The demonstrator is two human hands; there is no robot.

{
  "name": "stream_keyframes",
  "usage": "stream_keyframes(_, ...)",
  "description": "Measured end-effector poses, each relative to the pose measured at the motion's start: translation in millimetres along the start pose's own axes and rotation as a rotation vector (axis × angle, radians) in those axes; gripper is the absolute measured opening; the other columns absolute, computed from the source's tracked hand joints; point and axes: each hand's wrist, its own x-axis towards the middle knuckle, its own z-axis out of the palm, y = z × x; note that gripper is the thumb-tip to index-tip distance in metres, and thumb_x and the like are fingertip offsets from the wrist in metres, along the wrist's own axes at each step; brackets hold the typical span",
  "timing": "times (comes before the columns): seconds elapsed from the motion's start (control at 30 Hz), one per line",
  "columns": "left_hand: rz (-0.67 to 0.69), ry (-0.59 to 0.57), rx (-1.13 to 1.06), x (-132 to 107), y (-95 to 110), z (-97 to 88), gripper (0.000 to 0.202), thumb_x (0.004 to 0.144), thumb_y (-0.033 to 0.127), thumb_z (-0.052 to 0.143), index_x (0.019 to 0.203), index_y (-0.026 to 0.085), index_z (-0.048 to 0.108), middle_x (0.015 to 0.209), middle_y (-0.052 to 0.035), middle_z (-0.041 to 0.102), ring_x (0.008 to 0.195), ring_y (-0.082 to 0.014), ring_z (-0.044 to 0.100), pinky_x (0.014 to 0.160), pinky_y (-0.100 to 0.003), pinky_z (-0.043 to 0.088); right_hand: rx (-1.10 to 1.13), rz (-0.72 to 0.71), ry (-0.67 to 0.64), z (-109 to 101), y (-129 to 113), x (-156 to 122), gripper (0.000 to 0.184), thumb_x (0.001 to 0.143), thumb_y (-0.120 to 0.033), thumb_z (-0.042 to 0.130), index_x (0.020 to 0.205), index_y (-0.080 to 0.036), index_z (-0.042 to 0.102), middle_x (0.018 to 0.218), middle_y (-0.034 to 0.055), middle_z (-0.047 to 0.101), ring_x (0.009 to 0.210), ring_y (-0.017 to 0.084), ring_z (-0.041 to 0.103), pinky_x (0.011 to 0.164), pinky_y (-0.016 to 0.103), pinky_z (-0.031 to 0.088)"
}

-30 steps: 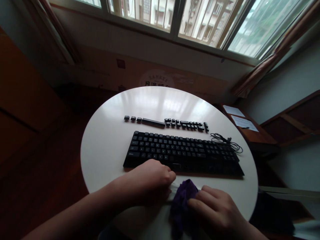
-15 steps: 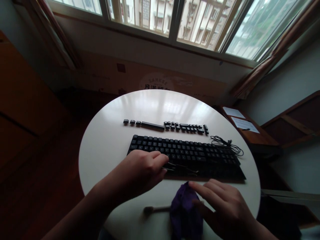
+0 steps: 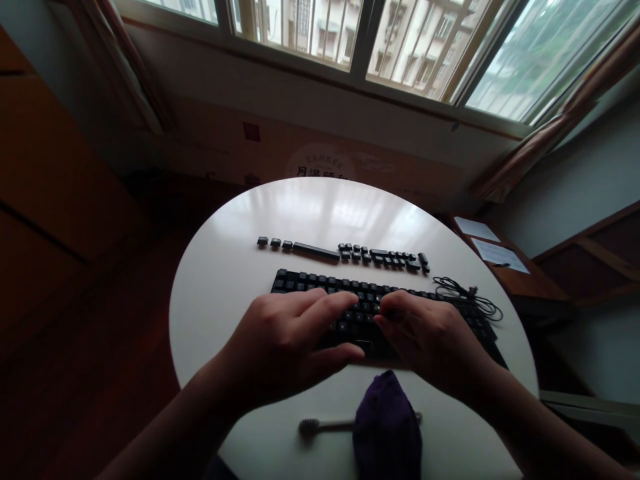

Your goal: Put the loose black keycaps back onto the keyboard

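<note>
Left hand (image 3: 295, 340) hangs over black keyboard (image 3: 369, 297), thumb and fingers parted; right hand (image 3: 440, 333) curls alongside, cannot tell if pinching anything; purple cloth (image 3: 387, 427) lies nearer.

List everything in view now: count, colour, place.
Round table: one, white, centre.
Rectangular keyboard: one, black, on table.
Loose keycaps: over a dozen, black, beyond keyboard.
Coiled cable: one, black, keyboard's right.
Folded cloth: one, purple, near edge.
Bristle brush: one, greyish, partly behind cloth.
Wooden side table: one, brown, right.
Paper sheets: two, white, on side table.
Slim object: one, dark, by papers.
Barred window: one, pale, top.
Draped curtains: two, pinkish, beside window.
Printed panel: one, beige, below window.
Flat cabinet: one, brownish, left.
Left hand: one, bare, over keyboard.
Right hand: one, bare, over keyboard, grip unclear.
</note>
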Motion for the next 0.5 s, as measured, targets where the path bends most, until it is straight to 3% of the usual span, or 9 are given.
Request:
stream_keyframes(0.13,-0.147,-0.088,-0.027,0,-16,2.5,0.020,0.097,0.034,0.055,0.093,0.020,0.068,0.079,-0.0014,0.071,0.064,-0.0136,0.064,0.056,-0.024,0.044,0.554,0.101,-0.119,5,20,-8,0.013,0.103,-0.033,0.049,0.099,-0.022,0.054,0.072,-0.0011,0.060,0.061,0.014,0.059,0.057,0.025,0.046)
stream_keyframes(0.2,-0.179,-0.181,-0.002,2,-20,5.9,0.021,0.096,0.029,0.053,0.084,0.019,0.067,0.075,-0.0005,0.069,0.061,-0.0134,0.062,0.055,-0.024,0.042,0.689,0.143,-0.137,15,28,-11,0.016,0.104,-0.036,0.047,0.101,-0.022,0.053,0.074,-0.0002,0.061,0.064,0.015,0.060,0.059,0.026,0.048)
stream_keyframes(0.33,-0.186,-0.315,0.035,5,-20,12.6,0.025,0.095,0.026,0.053,0.072,0.018,0.060,0.066,0.0005,0.063,0.055,-0.0124,0.056,0.053,-0.025,0.036,0.755,0.195,-0.116,32,36,-14,0.020,0.105,-0.040,0.045,0.099,-0.022,0.050,0.069,-0.0019,0.059,0.061,0.015,0.057,0.060,0.028,0.046)
stream_keyframes(0.5,-0.206,-0.376,0.057,6,-19,17.5,0.026,0.094,0.027,0.055,0.070,0.018,0.056,0.068,0.0004,0.063,0.055,-0.0129,0.055,0.053,-0.026,0.034,0.774,0.194,-0.147,33,36,-15,0.021,0.106,-0.042,0.042,0.098,-0.024,0.048,0.067,-0.0039,0.056,0.059,0.014,0.053,0.060,0.027,0.043)
